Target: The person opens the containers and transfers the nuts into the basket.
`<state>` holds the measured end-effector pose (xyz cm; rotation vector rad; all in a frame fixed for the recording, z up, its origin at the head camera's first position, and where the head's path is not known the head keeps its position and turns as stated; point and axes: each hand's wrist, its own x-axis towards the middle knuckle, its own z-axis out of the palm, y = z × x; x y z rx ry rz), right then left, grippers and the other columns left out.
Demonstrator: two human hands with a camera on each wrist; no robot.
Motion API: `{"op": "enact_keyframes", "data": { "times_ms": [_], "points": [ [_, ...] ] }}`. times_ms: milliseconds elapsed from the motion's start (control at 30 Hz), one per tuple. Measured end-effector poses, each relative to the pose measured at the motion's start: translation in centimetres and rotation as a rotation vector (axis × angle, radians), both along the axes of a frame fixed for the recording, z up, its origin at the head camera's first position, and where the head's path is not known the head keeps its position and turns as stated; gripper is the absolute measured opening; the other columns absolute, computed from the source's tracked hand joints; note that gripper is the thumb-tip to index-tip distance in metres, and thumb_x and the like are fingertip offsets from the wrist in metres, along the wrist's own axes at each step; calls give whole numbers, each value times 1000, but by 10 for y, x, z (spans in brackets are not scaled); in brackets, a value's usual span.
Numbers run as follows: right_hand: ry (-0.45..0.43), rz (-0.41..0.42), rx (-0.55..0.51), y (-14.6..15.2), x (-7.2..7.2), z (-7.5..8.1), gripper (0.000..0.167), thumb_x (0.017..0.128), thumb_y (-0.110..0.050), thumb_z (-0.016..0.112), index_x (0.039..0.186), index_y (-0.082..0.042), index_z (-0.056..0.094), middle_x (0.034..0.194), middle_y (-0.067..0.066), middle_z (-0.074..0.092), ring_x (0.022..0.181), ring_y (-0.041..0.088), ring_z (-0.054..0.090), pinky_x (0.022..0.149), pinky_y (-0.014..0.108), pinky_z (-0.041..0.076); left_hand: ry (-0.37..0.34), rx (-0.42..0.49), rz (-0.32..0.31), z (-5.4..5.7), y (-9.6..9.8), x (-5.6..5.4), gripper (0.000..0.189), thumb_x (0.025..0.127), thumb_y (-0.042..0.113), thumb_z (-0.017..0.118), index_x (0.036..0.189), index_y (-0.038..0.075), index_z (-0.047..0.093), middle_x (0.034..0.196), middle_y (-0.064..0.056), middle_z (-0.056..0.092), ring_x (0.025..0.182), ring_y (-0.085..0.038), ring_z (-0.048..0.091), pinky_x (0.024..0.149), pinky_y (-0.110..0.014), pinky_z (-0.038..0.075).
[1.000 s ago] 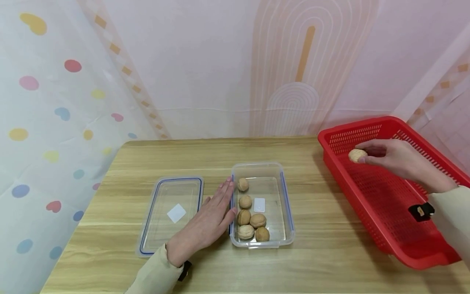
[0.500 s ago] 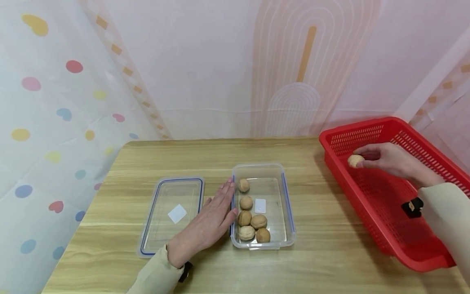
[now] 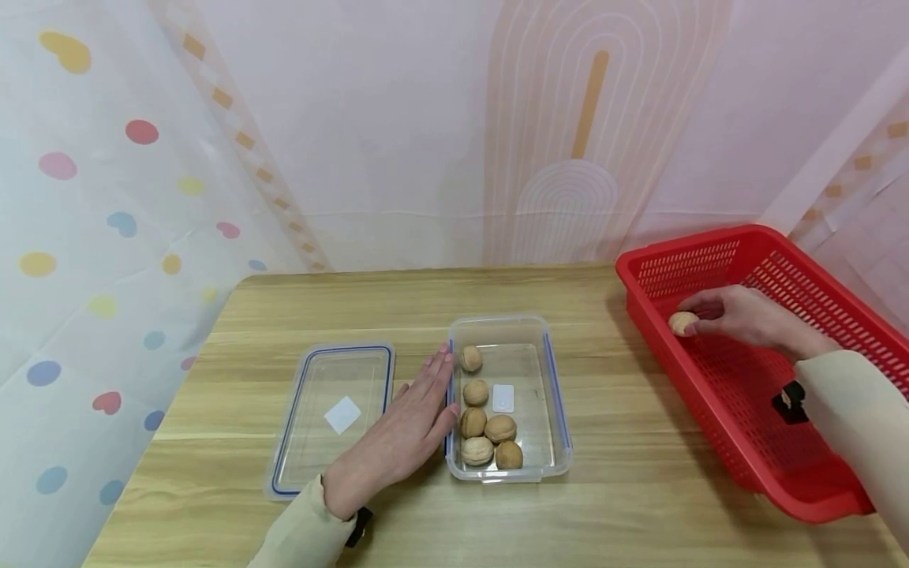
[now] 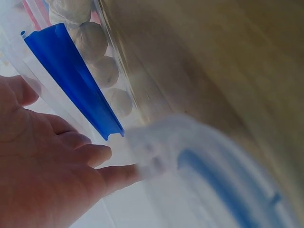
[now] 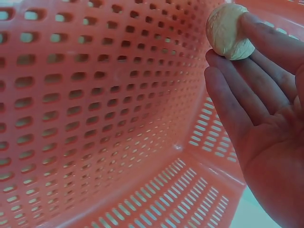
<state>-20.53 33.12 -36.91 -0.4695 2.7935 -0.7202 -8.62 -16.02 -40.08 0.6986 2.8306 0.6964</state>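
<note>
A walnut (image 3: 682,323) is pinched between thumb and fingers of my right hand (image 3: 746,315), inside the red basket (image 3: 682,371) near its left wall. In the right wrist view the pale walnut (image 5: 229,31) sits at the fingertips, with the basket's slotted wall behind it. My left hand (image 3: 398,430) lies with straight fingers along the left side of a clear plastic box (image 3: 540,394). Several walnuts (image 3: 500,428) rest in that box along its left side and near end, beside a small white packet (image 3: 503,398). The left wrist view shows the box's blue side strip (image 4: 73,80) by the fingers.
Left of the box, a clear lid (image 3: 305,442) with a blue seal lies on the wooden table (image 3: 426,296), a white square on it and the left hand over its right edge. A patterned cloth (image 3: 398,118) hangs behind the table.
My right hand has moved lower and slightly left in the basket with the walnut, closer to the left wall. The left hand has stayed at the box's side.
</note>
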Motion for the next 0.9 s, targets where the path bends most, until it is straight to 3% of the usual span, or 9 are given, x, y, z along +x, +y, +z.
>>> {"op": "enact_keyframes", "data": {
  "times_ms": [167,433,700,900],
  "points": [
    [-16,10,-13,0,0,-5,40,93,-19,80,123,6,71,120,23,72,116,43,64,96,58,52,0,-2,1,0,-1,0,69,113,35,39,165,5,7,173,-9,1,158,-34,11,120,-66,22],
    [-22,16,-11,0,0,-6,41,93,-18,80,124,6,70,121,24,71,116,41,63,96,58,51,-11,2,1,0,-2,0,69,112,35,40,165,5,6,173,-8,1,158,-33,10,121,-65,22],
    [-26,71,-10,-1,-3,-9,46,92,-16,80,128,10,67,123,23,70,114,36,62,94,48,52,-2,7,0,-1,-3,-1,69,112,34,41,165,4,8,173,-12,3,158,-34,11,120,-65,24],
    [-95,57,-10,1,-1,-9,53,94,-19,78,134,11,61,129,27,65,116,38,59,98,56,50,-6,7,-9,-2,-2,-3,70,112,36,40,165,4,7,173,-11,3,158,-33,11,120,-64,24]
  ]
}}
